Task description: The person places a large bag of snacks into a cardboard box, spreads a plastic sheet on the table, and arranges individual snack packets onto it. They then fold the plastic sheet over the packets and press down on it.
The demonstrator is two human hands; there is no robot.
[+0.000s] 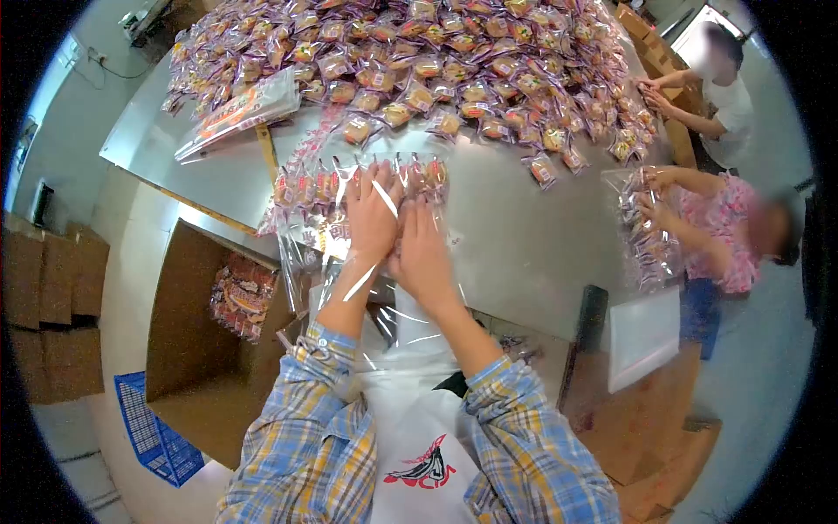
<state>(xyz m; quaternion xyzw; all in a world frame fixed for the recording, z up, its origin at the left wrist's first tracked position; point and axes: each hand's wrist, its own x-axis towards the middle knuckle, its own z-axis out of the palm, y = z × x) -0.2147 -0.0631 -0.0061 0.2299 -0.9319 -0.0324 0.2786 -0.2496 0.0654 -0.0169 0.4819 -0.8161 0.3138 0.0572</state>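
Note:
A clear printed plastic bag [305, 234] lies at the near edge of the metal table, with a row of small wrapped cakes [325, 186] standing side by side at its far end. My left hand [374, 214] reaches into the bag, its fingers stretched over the middle of the row; plastic glare crosses the hand and wrist. Close beside it, my right hand [423, 249] points forward with straight fingers, its tips near the right part of the row. The bag's loose near end wraps around my forearms. What lies under my palms is hidden.
A large heap of wrapped cakes [419, 65] covers the table's far side. Flat printed bags [240, 113] lie left. An open carton [196, 323] stands below left, near a blue crate [157, 428]. Two other people work at right, one with a filled bag [646, 231].

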